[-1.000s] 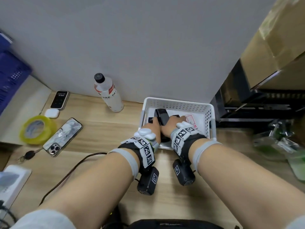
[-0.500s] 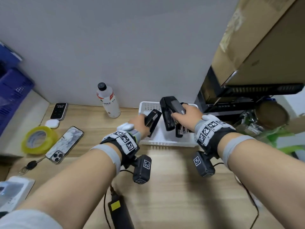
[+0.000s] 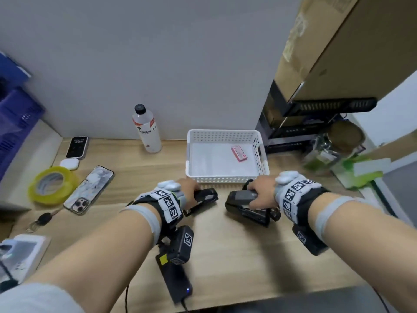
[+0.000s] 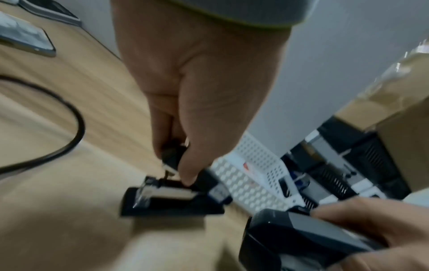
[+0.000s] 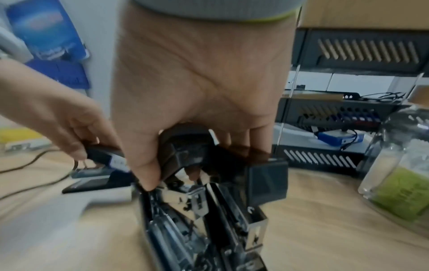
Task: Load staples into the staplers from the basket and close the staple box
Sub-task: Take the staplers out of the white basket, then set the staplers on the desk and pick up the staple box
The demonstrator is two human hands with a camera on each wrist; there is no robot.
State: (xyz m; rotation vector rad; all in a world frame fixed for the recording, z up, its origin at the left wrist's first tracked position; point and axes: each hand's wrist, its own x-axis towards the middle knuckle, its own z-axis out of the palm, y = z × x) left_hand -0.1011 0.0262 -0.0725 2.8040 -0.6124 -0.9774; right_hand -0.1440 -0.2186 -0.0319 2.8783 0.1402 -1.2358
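Nearest, down on the pale wooden bench (image 3: 225,256): two hands, two tools. Left hand (image 3: 187,193), grip curled round a small black stapler (image 3: 204,198), base flat on the wood, likely being parked within easy reach. Right hand (image 3: 259,195), grip wrapped over the top of a larger black-and-grey stapler (image 3: 246,206); from the right wrist view, possibly a second black body under the same grip, metal channels showing, hard to separate. Both set just before the white perforated plastic basket (image 3: 225,176), presumably for working room. Farther back, inside that basket, alone: small pink staple box (image 3: 239,152), lid state unclear. Loading not yet begun.
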